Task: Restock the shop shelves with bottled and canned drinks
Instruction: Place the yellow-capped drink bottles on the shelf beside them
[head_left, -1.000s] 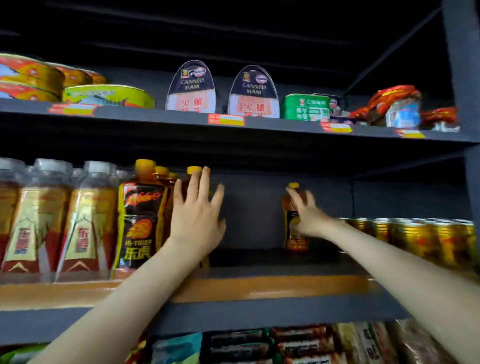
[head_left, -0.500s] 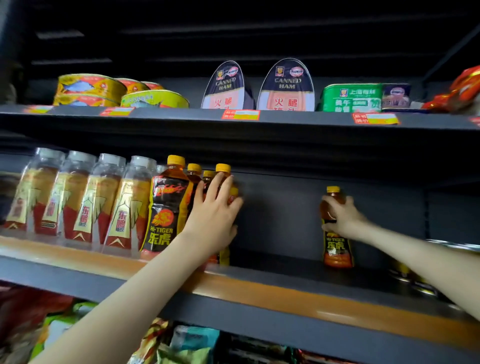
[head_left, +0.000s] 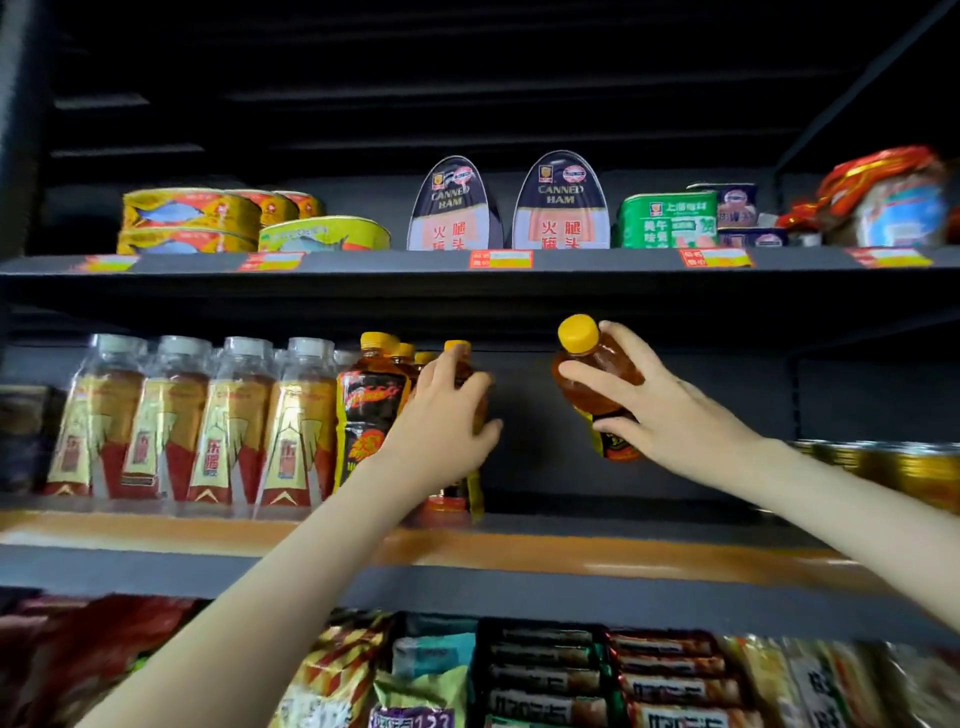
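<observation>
- The right hand was clamped on a yellow-capped amber drink bottle, thumb on the near side of the body and fingers curled round the far side.
- The held bottle was clear of the middle shelf, tilted with its cap up and to the left of the hand and its label end hidden under the palm.
- The cap sat just beneath the front edge of the upper shelf, with only a narrow margin above it.
- The left hand was wrapped round the row-end bottle, which stood upright on the middle shelf at the right end of the row of yellow-capped bottles.
- Left of the left hand, past that row, stood white-capped bottles, packed side by side up to the shelf's front lip.
- Between the two hands lay a bare stretch of shelf floor and dark back panel, the open bay at this level.
- Right of the right hand, and lower, gold cans lined the same shelf, well apart from the held bottle.
- Above both hands, canned ham tins stood on the upper shelf.
</observation>
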